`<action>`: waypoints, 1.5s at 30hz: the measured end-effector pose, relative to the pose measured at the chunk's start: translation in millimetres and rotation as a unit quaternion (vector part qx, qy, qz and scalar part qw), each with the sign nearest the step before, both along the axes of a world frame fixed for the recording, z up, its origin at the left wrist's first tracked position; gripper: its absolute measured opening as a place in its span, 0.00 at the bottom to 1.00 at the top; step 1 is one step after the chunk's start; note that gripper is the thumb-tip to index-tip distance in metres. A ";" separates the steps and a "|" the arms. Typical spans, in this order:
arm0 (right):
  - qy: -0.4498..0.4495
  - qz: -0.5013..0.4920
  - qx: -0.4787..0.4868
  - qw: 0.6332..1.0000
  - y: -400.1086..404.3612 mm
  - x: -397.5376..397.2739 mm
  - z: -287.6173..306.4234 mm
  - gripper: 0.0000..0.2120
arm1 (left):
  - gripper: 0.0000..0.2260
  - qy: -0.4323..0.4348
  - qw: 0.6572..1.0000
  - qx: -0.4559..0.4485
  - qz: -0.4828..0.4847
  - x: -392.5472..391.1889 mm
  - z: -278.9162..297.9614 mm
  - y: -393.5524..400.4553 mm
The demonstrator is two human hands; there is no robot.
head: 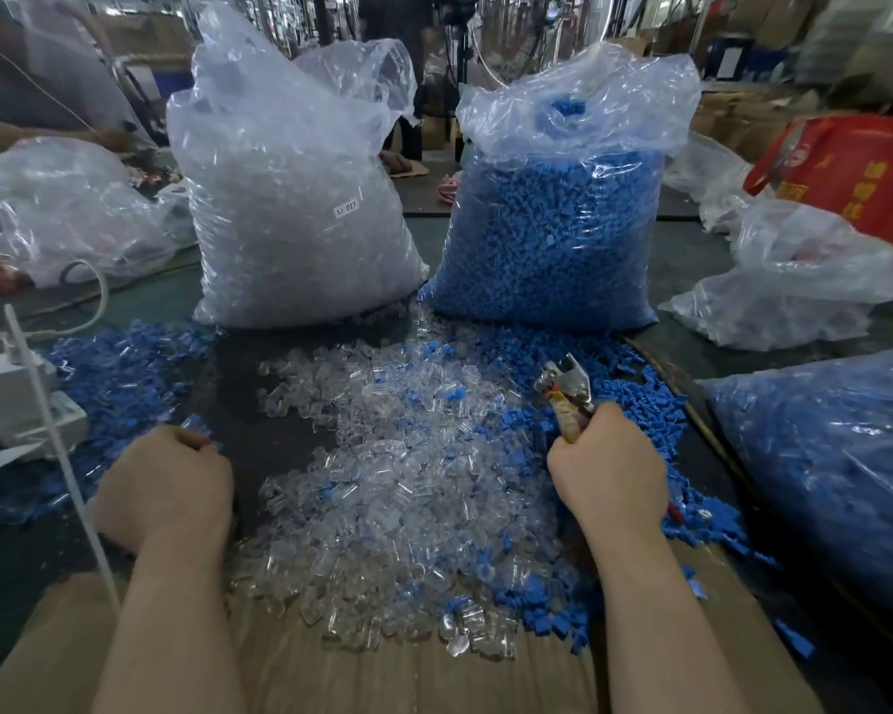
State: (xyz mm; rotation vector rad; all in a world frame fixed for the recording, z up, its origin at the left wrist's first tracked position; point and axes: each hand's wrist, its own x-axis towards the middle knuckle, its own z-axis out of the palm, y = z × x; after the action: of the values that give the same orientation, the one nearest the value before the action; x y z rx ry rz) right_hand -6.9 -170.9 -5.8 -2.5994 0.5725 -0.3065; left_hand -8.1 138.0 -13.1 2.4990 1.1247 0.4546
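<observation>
Cardboard (434, 682) lies under both forearms. Right hand (607, 466) grips worn yellow-handled pliers (563, 386), whose metal head juts beyond the fist, pointing away, slightly leftward. Left hand (163, 487) curls round blue pieces (197, 427).

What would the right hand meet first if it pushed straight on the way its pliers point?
Probably the loose blue pieces just beyond the pliers that the right hand grips; passing above them, it would reach the bag of blue pieces. Depth is unclear.
</observation>
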 end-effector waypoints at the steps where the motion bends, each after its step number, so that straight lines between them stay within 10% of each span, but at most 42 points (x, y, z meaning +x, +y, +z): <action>1: 0.011 -0.004 -0.007 1.000 -0.4 -0.2 -0.2 0.11 | 0.08 0.016 1.000 0.011 0.006 0.2 1.8 -1.4; 12: 0.105 0.016 -0.058 0.993 0.9 -0.1 -1.4 0.14 | 0.26 0.113 0.952 -0.090 -0.271 13.7 13.4 -57.9; 17: 0.102 0.032 -0.057 0.993 2.2 0.3 -1.5 0.12 | 0.14 0.081 0.923 -0.111 -0.361 16.2 11.5 -74.6; 22: 0.096 0.035 -0.060 0.993 1.9 0.3 -2.4 0.10 | 0.03 0.033 0.934 -0.093 -0.345 13.3 14.0 -76.9; 38: -0.015 0.003 -0.036 0.999 3.1 1.7 -3.9 0.10 | 0.10 -0.041 0.947 -0.066 -0.311 11.4 21.5 -81.5; 45: -0.078 0.043 0.028 0.996 7.7 8.5 -5.3 0.08 | 0.03 -0.178 0.882 -0.299 -0.318 9.5 29.5 -98.5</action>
State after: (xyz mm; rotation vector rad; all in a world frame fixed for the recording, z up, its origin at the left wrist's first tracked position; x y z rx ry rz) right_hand 1.5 -163.2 -11.1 -2.5091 0.4088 -0.4545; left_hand 1.4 39.5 16.4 1.9539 0.2033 0.2915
